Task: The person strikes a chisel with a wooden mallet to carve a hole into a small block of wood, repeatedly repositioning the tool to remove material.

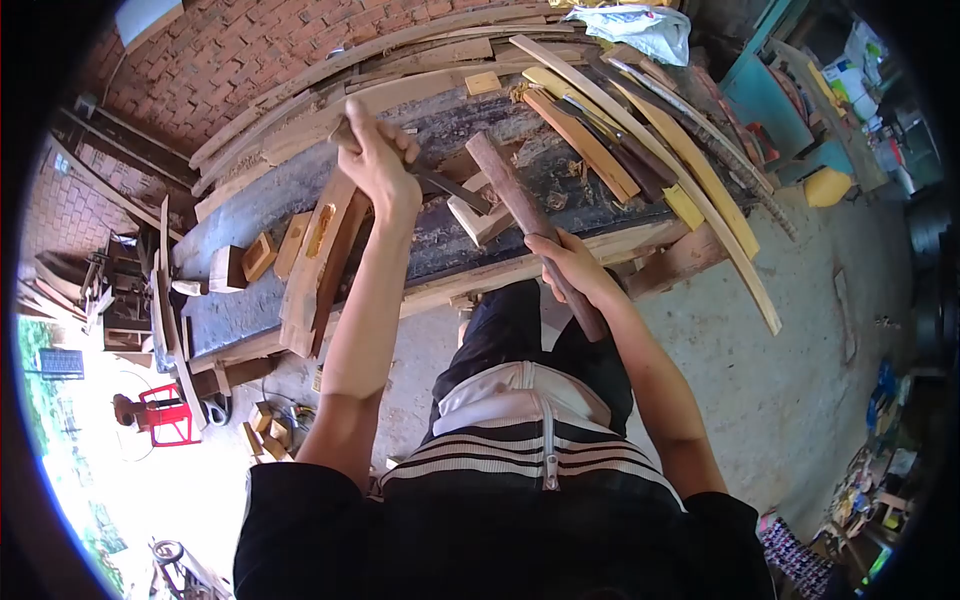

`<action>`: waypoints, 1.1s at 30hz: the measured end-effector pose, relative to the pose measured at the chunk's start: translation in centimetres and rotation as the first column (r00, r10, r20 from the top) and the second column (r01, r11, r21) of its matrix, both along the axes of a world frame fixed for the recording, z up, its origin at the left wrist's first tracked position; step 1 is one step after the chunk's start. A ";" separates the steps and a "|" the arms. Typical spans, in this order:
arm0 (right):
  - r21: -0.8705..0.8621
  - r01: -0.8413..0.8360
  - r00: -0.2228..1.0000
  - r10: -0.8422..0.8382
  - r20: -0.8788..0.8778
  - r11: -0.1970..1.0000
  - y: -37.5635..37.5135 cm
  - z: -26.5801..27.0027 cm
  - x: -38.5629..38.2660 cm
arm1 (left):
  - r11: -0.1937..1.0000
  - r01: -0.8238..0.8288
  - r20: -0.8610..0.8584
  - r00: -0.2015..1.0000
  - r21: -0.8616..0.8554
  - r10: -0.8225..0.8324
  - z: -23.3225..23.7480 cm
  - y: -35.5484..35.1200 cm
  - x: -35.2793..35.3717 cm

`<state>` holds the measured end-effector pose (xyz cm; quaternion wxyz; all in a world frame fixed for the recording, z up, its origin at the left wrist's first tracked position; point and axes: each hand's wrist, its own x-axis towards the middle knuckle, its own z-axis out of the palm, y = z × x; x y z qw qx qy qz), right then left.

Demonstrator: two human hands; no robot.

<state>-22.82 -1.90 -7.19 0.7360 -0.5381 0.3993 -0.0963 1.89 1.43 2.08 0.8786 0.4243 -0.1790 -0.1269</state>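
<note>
My left hand (378,165) is wrapped around the wooden handle of a chisel (455,188), raised over the workbench. Its dark metal blade slants right, with the tip at a small pale wood block (475,222) on the bench. In my right hand (572,268) is a thick brown wooden stick (510,185), gripped toward its lower end. The stick's upper end leans over the bench and overlaps the block in this view. Just left of my left forearm lies a long piece of wood with a slot (322,230) cut into it.
Small wood blocks (260,256) sit on the left of the dark workbench (225,315). Curved planks (380,95) are stacked along its back, by a brick wall. Long wood strips (740,250) stick out past the front edge at right. A red chair (172,415) stands far left.
</note>
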 end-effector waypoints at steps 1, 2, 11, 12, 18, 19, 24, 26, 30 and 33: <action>-0.003 -0.010 1.000 0.010 -0.008 1.000 0.0 -0.1 0.0 | 0.999 0.050 0.046 0.998 0.003 -0.050 0.3 -0.3 -0.2; -0.004 -0.006 1.000 0.006 -0.014 1.000 0.0 -0.3 0.0 | 0.996 0.092 0.112 0.989 0.009 -0.092 0.5 -0.7 -0.1; -0.018 -0.021 1.000 0.021 -0.001 1.000 -0.4 -1.1 0.0 | 0.972 0.192 0.183 0.959 0.138 -0.215 0.5 -3.8 -0.3; -0.018 -0.025 1.000 0.025 0.010 1.000 -0.4 -1.1 -0.1 | 0.969 0.194 0.193 0.956 0.155 -0.222 0.4 -3.9 -0.3; 0.022 0.005 1.000 -0.005 0.026 1.000 -0.1 -1.0 0.0 | 0.966 0.193 0.186 0.957 0.174 -0.224 -0.1 -5.1 -0.4; 0.017 0.002 1.000 -0.002 0.027 1.000 -0.2 -0.7 0.1 | 0.967 0.190 0.188 0.957 0.170 -0.221 -0.2 -5.3 -0.5; -0.190 0.233 0.972 -0.235 0.011 0.954 -1.8 7.9 1.9 | 0.972 0.001 0.368 0.926 0.235 -0.090 -1.5 -6.4 -0.4; -0.398 0.236 0.963 -0.158 0.220 0.887 -2.9 14.3 2.8 | 0.965 0.004 0.384 0.917 0.263 -0.109 -1.4 -6.3 -0.6; -0.814 0.228 0.946 0.076 0.315 0.535 -4.7 20.5 4.9 | 0.964 0.084 0.401 0.898 0.252 -0.183 -0.3 -5.4 -2.7; -0.924 -0.358 0.933 0.093 -0.347 0.132 -4.7 21.6 5.1 | 0.996 -0.045 0.588 0.809 0.081 -0.011 -1.4 -5.6 -3.8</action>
